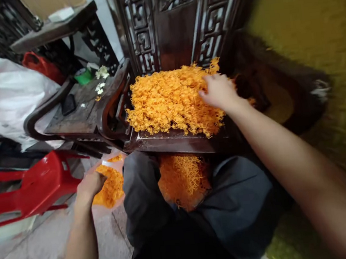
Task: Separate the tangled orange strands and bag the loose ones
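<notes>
A heaped block of orange, frilly plastic-looking pieces [170, 101] rests on the seat of a dark carved wooden chair [189, 142]. At the right end of this heap is my right hand [220, 91], its thumb and forefinger apart and touching the pieces; the other fingers are partly hidden. Lower left, my left hand [90, 185] is at the rim of a pale plastic bag [115, 156] holding similar orange pieces [113, 189]. The left hand looks closed, with its fingertips turned down out of sight, so what they hold is hidden.
Between my knees, under the seat edge, sits another batch of orange pieces [186, 177]. A red plastic stool [47, 182] stands at left. Behind it, a second wooden chair [70, 126] bears a green tape roll [83, 76] and a dark phone-like object [68, 104]. A large white sack [4, 89] leans farther left.
</notes>
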A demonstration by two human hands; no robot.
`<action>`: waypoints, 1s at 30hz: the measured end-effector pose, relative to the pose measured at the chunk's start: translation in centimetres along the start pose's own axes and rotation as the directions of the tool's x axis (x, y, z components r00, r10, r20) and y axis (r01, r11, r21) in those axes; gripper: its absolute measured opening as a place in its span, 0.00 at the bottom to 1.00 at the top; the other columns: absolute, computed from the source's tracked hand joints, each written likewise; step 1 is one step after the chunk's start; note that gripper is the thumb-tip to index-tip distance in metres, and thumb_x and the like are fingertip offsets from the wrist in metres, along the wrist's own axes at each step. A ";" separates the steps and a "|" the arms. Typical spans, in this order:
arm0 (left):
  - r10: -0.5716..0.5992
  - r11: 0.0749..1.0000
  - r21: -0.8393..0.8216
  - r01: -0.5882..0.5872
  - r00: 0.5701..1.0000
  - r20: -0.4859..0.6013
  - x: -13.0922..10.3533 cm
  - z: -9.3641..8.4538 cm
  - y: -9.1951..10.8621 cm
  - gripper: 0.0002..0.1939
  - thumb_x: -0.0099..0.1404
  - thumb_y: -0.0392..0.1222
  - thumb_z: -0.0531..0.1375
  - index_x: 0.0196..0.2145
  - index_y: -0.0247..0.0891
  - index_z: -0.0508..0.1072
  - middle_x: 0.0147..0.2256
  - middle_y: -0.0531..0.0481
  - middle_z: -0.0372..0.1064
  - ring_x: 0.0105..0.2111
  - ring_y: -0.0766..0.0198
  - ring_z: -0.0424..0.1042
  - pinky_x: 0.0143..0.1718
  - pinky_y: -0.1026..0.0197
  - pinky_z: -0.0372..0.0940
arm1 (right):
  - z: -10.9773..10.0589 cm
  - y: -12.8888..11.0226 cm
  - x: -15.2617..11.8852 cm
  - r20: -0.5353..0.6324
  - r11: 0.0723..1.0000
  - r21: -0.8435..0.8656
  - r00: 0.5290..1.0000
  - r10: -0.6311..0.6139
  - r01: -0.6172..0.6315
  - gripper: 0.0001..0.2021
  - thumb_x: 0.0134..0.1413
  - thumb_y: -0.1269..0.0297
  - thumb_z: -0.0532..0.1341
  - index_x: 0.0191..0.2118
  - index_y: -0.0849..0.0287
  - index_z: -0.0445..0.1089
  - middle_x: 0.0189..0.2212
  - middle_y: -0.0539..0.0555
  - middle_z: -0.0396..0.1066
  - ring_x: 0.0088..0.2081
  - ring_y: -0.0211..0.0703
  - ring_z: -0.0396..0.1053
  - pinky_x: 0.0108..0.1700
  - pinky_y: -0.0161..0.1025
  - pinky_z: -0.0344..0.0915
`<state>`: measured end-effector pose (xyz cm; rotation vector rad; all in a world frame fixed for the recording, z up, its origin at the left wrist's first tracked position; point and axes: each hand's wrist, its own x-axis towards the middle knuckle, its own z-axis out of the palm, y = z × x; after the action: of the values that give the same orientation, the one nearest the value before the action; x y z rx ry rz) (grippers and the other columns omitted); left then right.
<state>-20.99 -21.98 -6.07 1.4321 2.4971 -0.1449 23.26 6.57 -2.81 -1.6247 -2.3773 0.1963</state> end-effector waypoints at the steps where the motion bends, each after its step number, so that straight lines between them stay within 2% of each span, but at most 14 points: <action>1: 0.005 0.999 0.053 -0.005 1.000 0.002 -0.8 -1.8 1.1 0.22 0.57 0.65 0.58 0.38 0.51 0.83 0.30 0.44 0.81 0.38 0.39 0.81 0.43 0.36 0.72 | 1.0 0.6 0.7 0.021 0.999 -0.032 0.999 0.034 -0.033 0.20 0.61 0.58 0.63 0.53 0.69 0.72 0.44 0.71 0.76 0.53 0.58 0.68 0.57 0.54 0.60; 4: 0.105 0.956 0.285 -0.061 0.984 -0.142 -3.3 -7.1 7.7 0.31 0.67 0.69 0.46 0.58 0.59 0.75 0.40 0.47 0.82 0.42 0.40 0.81 0.43 0.38 0.72 | 2.8 2.3 2.2 0.037 0.991 -0.099 0.995 0.091 -0.087 0.17 0.62 0.66 0.61 0.51 0.73 0.73 0.42 0.74 0.76 0.54 0.63 0.66 0.56 0.55 0.60; 6: 0.306 0.931 0.264 -0.253 0.934 -0.185 -4.2 -9.9 13.9 0.30 0.69 0.67 0.47 0.59 0.58 0.73 0.46 0.49 0.81 0.46 0.42 0.80 0.47 0.41 0.71 | 2.7 2.9 2.3 -0.051 0.995 -0.050 0.995 0.084 -0.086 0.15 0.63 0.68 0.57 0.50 0.71 0.73 0.44 0.72 0.75 0.55 0.62 0.65 0.56 0.55 0.60; 8: 0.494 0.862 0.224 -0.455 0.853 -0.169 -3.9 -11.5 20.3 0.27 0.71 0.62 0.51 0.60 0.52 0.73 0.45 0.45 0.80 0.49 0.39 0.78 0.53 0.37 0.68 | 1.7 2.7 2.0 -0.209 0.996 0.037 0.974 0.087 -0.081 0.15 0.66 0.66 0.54 0.50 0.66 0.73 0.48 0.68 0.75 0.55 0.60 0.64 0.57 0.54 0.61; 11: 0.678 0.733 0.169 -0.659 0.728 -0.099 -1.4 -11.6 28.4 0.25 0.70 0.56 0.58 0.57 0.39 0.75 0.41 0.37 0.78 0.51 0.32 0.76 0.56 0.32 0.65 | -0.7 1.8 0.7 -0.450 0.991 0.111 0.885 0.122 -0.080 0.16 0.68 0.65 0.50 0.52 0.61 0.72 0.51 0.64 0.73 0.55 0.56 0.65 0.58 0.53 0.62; 14: 0.737 0.667 -0.021 -0.745 0.664 -0.126 2.2 -9.3 33.8 0.29 0.66 0.49 0.66 0.61 0.32 0.71 0.44 0.31 0.77 0.53 0.27 0.74 0.57 0.28 0.63 | -3.1 0.7 -1.0 -0.604 0.989 0.115 0.783 0.146 -0.096 0.19 0.70 0.66 0.46 0.53 0.61 0.71 0.50 0.64 0.72 0.56 0.54 0.67 0.59 0.53 0.63; 16: 0.744 0.581 -0.252 -0.774 0.630 -0.220 4.4 -7.4 35.9 0.34 0.64 0.47 0.67 0.64 0.34 0.68 0.50 0.31 0.76 0.56 0.31 0.73 0.61 0.31 0.62 | -4.2 0.0 -2.0 -0.672 0.986 0.122 0.722 0.164 -0.110 0.21 0.70 0.66 0.43 0.54 0.63 0.71 0.50 0.65 0.70 0.57 0.53 0.67 0.58 0.52 0.65; 18: 0.735 0.397 -0.559 -0.728 0.617 -0.282 6.0 -6.1 37.0 0.33 0.65 0.47 0.66 0.64 0.36 0.66 0.55 0.33 0.75 0.58 0.40 0.72 0.63 0.37 0.63 | -4.7 -0.7 -3.1 -0.730 0.987 0.140 0.666 0.154 -0.076 0.22 0.70 0.66 0.42 0.54 0.65 0.71 0.50 0.68 0.69 0.57 0.53 0.68 0.57 0.52 0.66; 19: 0.732 0.273 -0.712 -0.647 0.620 -0.284 6.6 -5.8 37.3 0.29 0.68 0.48 0.63 0.63 0.36 0.66 0.55 0.35 0.75 0.58 0.45 0.73 0.62 0.41 0.65 | -4.8 -1.1 -3.5 -0.745 0.990 0.140 0.656 0.122 -0.025 0.22 0.70 0.67 0.43 0.54 0.65 0.71 0.50 0.68 0.69 0.57 0.53 0.68 0.57 0.52 0.67; 21: 0.745 0.025 -0.911 -0.411 0.616 -0.258 7.3 -5.9 37.4 0.24 0.74 0.52 0.54 0.60 0.36 0.68 0.54 0.38 0.76 0.55 0.51 0.76 0.58 0.45 0.69 | -4.7 -1.8 -4.3 -0.716 0.982 0.118 0.697 -0.019 0.148 0.20 0.70 0.66 0.46 0.53 0.62 0.73 0.49 0.67 0.70 0.56 0.53 0.69 0.57 0.52 0.68; 23: 0.724 -0.158 -0.955 -0.250 0.629 -0.284 7.3 -6.7 37.1 0.23 0.77 0.54 0.48 0.55 0.37 0.71 0.50 0.41 0.78 0.51 0.55 0.77 0.54 0.49 0.72 | -4.3 -2.5 -4.8 -0.582 0.930 0.100 0.779 -0.233 0.353 0.16 0.69 0.66 0.51 0.52 0.57 0.74 0.48 0.64 0.73 0.55 0.51 0.71 0.58 0.50 0.69; 26: 0.601 -0.257 -0.938 -0.235 0.721 -0.345 6.9 -7.8 36.5 0.14 0.71 0.48 0.59 0.48 0.38 0.73 0.43 0.46 0.78 0.45 0.59 0.78 0.46 0.55 0.73 | -4.0 -3.1 -5.5 -0.306 0.838 0.101 0.818 -0.486 0.536 0.15 0.68 0.63 0.56 0.55 0.56 0.73 0.49 0.61 0.75 0.53 0.49 0.73 0.57 0.47 0.70; 28: 0.532 -0.230 -0.952 -0.202 0.793 -0.297 6.6 -8.0 36.1 0.10 0.65 0.41 0.65 0.43 0.37 0.73 0.38 0.49 0.76 0.39 0.62 0.77 0.39 0.60 0.72 | -4.1 -3.0 -6.0 -0.210 0.832 0.083 0.826 -0.523 0.548 0.18 0.67 0.58 0.59 0.58 0.58 0.72 0.48 0.60 0.77 0.50 0.49 0.75 0.55 0.46 0.71; 30: 0.500 -0.236 -0.965 -0.116 0.837 -0.223 6.3 -8.0 35.7 0.07 0.62 0.37 0.64 0.39 0.37 0.72 0.34 0.51 0.73 0.34 0.64 0.75 0.32 0.63 0.70 | -4.4 -2.6 -6.5 -0.236 0.864 0.070 0.850 -0.472 0.499 0.21 0.66 0.54 0.61 0.59 0.58 0.72 0.44 0.58 0.79 0.44 0.48 0.77 0.51 0.46 0.72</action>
<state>5.27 3.18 1.40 0.9729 0.9730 1.3582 24.45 -0.58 1.22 -0.8882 -2.4553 0.0702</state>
